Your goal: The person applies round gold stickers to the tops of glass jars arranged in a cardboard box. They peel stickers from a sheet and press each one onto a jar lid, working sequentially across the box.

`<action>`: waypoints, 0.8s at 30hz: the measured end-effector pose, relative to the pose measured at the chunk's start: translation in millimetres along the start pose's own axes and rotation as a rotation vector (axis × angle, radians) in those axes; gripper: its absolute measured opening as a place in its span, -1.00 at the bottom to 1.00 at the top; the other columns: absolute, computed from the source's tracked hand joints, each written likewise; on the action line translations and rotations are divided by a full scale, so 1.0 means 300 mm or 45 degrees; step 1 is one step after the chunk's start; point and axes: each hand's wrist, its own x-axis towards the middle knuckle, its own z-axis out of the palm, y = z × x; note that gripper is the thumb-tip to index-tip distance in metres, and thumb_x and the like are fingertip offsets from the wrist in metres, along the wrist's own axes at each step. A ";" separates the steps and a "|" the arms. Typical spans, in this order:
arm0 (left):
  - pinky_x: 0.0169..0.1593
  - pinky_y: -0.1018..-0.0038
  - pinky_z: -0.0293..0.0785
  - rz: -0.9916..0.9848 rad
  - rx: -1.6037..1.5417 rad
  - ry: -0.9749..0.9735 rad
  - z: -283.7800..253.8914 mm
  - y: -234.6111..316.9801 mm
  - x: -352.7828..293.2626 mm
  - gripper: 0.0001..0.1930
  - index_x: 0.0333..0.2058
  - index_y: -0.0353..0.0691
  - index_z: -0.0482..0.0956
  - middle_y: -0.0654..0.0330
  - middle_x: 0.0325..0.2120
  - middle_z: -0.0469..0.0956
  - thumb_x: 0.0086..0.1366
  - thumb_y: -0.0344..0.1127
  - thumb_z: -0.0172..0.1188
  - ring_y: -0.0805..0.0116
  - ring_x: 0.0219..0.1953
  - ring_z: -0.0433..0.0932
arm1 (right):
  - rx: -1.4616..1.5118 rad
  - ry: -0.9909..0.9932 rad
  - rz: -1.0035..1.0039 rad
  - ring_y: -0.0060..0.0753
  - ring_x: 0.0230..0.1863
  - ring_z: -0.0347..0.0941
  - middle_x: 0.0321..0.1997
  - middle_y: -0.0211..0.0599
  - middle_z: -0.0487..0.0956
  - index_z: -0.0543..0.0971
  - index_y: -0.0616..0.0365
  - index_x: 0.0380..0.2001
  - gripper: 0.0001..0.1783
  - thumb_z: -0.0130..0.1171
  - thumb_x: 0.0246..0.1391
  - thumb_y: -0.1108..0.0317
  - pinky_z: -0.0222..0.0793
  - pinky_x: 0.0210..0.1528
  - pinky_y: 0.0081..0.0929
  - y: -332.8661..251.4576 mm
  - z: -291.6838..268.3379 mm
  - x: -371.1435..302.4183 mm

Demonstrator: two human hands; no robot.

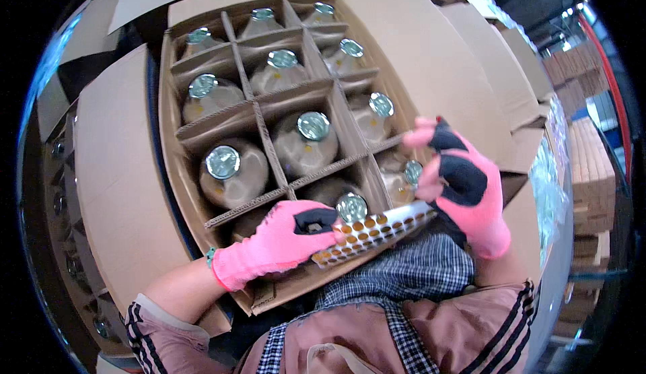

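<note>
My left hand (pixel 286 239), in a pink and black glove with bare fingertips, grips a sheet of round orange-brown stickers (pixel 377 231) on white backing. The sheet is held over the near edge of an open cardboard box (pixel 182 172). My right hand (pixel 464 179), gloved the same way, is raised over the box's right side. Its thumb and forefinger are apart, and no held object shows between them. Beneath it stands a clear glass bottle (pixel 397 177). Another bottle (pixel 351 207) stands just behind the sheet. Small yellow spots show on several bottles' shoulders.
Cardboard dividers (pixel 264 142) separate the upright bottles, one per cell. Wide box flaps (pixel 128 165) spread out left, right and beyond. A further box with bottles (pixel 60 202) lies at far left. Stacked cardboard (pixel 592 172) and clear plastic wrap (pixel 548 192) are on the right.
</note>
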 end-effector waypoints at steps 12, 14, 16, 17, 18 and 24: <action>-0.28 0.41 0.40 0.445 0.357 -0.222 -0.009 -0.076 0.045 -0.62 -0.31 -0.32 0.48 0.00 -0.44 0.48 0.04 -0.10 0.21 0.22 -0.36 0.48 | -0.619 -0.049 -0.253 -0.08 0.14 0.18 0.12 -0.10 0.29 0.55 0.11 -0.46 -0.85 0.19 -0.17 0.32 0.09 0.14 -0.34 0.433 0.151 0.941; -0.23 0.33 0.38 0.501 0.476 -0.297 -0.006 -0.095 0.059 -0.63 -0.32 -0.32 0.47 -0.02 -0.44 0.47 0.06 -0.09 0.15 0.07 -0.31 0.47 | -0.882 -0.117 -0.155 -0.04 0.16 0.14 0.15 -0.15 0.27 0.56 0.07 -0.45 -0.82 0.21 -0.19 0.28 0.07 0.17 -0.29 0.472 0.237 1.023; -0.24 0.30 0.37 0.521 0.492 -0.301 -0.003 -0.098 0.066 -0.65 -0.35 -0.32 0.46 -0.06 -0.45 0.46 0.07 -0.10 0.15 0.02 -0.31 0.46 | -0.915 -0.228 -0.165 0.01 0.17 0.11 0.17 -0.22 0.25 0.56 0.03 -0.43 -0.79 0.23 -0.21 0.23 0.04 0.19 -0.21 0.493 0.306 1.083; -0.25 0.28 0.37 0.518 0.415 -0.292 0.001 -0.105 0.068 -0.66 -0.37 -0.31 0.45 -0.08 -0.46 0.45 0.07 -0.11 0.14 -0.02 -0.32 0.45 | -1.029 -0.178 -0.326 -0.03 -0.02 0.23 -0.14 -0.19 0.37 0.58 -0.05 -0.44 -0.78 0.22 -0.22 0.16 0.21 0.03 -0.19 0.513 0.337 1.099; -0.25 0.28 0.37 0.513 0.320 -0.264 0.002 -0.107 0.069 -0.67 -0.35 -0.31 0.45 -0.07 -0.45 0.46 0.05 -0.13 0.16 -0.01 -0.32 0.46 | -1.052 -0.233 -0.324 -0.02 0.01 0.21 -0.11 -0.19 0.36 0.58 -0.03 -0.43 -0.78 0.22 -0.22 0.17 0.20 0.04 -0.18 0.530 0.350 1.125; -0.22 0.31 0.39 0.438 0.301 -0.258 -0.004 -0.105 0.073 -0.65 -0.26 -0.31 0.46 -0.05 -0.39 0.49 0.04 -0.18 0.19 0.01 -0.27 0.48 | -1.338 -0.470 -0.255 0.05 0.18 0.07 0.07 -0.19 0.25 0.56 0.04 -0.32 -0.73 0.19 -0.17 0.22 0.10 0.12 -0.06 0.559 0.459 1.231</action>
